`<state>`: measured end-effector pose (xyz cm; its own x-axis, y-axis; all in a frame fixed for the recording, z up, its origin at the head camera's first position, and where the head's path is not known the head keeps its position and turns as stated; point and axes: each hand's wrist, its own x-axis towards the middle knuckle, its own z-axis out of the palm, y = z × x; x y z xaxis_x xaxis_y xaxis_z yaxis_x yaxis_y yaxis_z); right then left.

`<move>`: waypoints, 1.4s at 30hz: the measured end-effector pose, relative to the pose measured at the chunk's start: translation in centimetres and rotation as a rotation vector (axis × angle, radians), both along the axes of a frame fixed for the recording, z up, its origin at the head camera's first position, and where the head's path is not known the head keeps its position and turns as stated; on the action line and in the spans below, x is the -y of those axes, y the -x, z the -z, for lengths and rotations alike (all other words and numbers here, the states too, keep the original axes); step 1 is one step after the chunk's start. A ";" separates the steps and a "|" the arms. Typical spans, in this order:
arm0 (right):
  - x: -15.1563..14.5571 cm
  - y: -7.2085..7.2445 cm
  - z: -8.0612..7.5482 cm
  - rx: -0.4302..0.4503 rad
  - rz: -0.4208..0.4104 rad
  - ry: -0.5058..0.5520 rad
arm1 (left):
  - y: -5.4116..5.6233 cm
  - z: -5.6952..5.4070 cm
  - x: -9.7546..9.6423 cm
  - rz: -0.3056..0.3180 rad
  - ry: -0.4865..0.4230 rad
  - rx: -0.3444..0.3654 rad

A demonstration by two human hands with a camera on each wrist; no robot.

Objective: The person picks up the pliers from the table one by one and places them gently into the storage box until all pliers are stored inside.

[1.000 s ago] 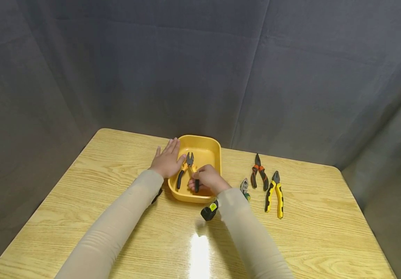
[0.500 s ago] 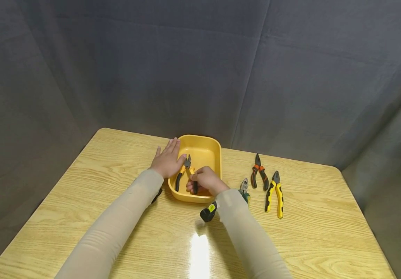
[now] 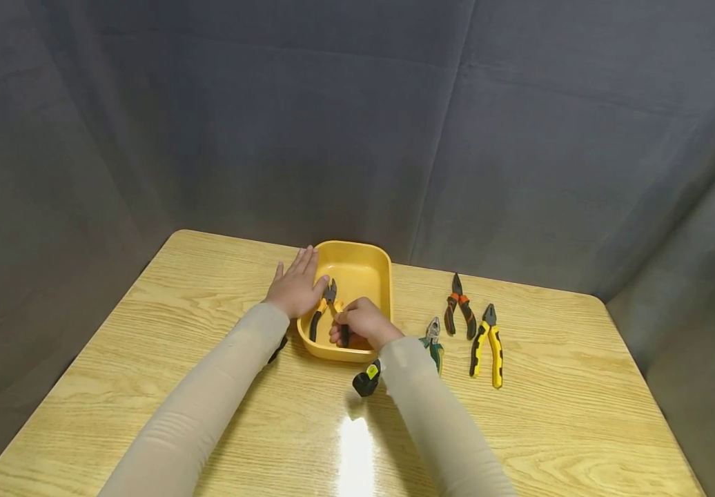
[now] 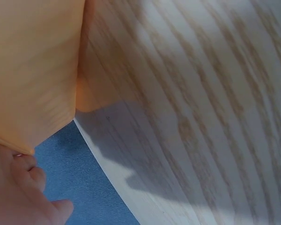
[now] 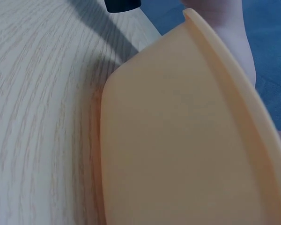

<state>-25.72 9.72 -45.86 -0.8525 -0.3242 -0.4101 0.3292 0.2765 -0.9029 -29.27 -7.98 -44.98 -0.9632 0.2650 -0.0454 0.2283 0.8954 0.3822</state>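
A yellow plastic tray (image 3: 357,259) stands near the table's far edge. My left hand (image 3: 295,290) rests on its left rim, fingers straight and thumb over the inside. Within the tray, my right hand (image 3: 365,321) pinches the right handle of a pair of pliers (image 3: 317,323) with black-and-yellow handles. The pliers' dark jaws point away from me, handles spread. In the left wrist view, the fingers of the left hand (image 4: 23,197) show beside the tray's outer wall (image 4: 33,70). The right wrist view is filled mostly by the tray's side (image 5: 178,131), which hides the pliers.
Right of the tray lie green-handled pliers (image 3: 434,333), partly covered by my right sleeve (image 3: 419,373). Beyond them are orange-and-black long-nose pliers (image 3: 457,297) and yellow-and-black pliers (image 3: 490,324). A grey curtain (image 3: 270,138) hangs behind the wooden table (image 3: 581,386).
My right hand has shifted the pliers a little to the left and toward me inside the tray. The left hand has stayed on the rim.
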 end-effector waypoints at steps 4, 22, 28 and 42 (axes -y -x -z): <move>0.2 -0.1 0.1 0.007 0.000 -0.015 | -0.1 0.1 0.0 0.000 -0.009 -0.003; 0.6 -0.1 0.5 0.009 0.002 -0.001 | 0.1 0.5 0.2 -0.002 -0.033 0.016; 0.6 -0.1 0.5 -0.050 -0.016 -0.058 | 0.4 0.7 0.2 -0.001 -0.029 0.016; 0.7 0.1 0.5 -0.085 -0.027 -0.127 | 0.4 0.6 0.2 -0.001 -0.067 0.024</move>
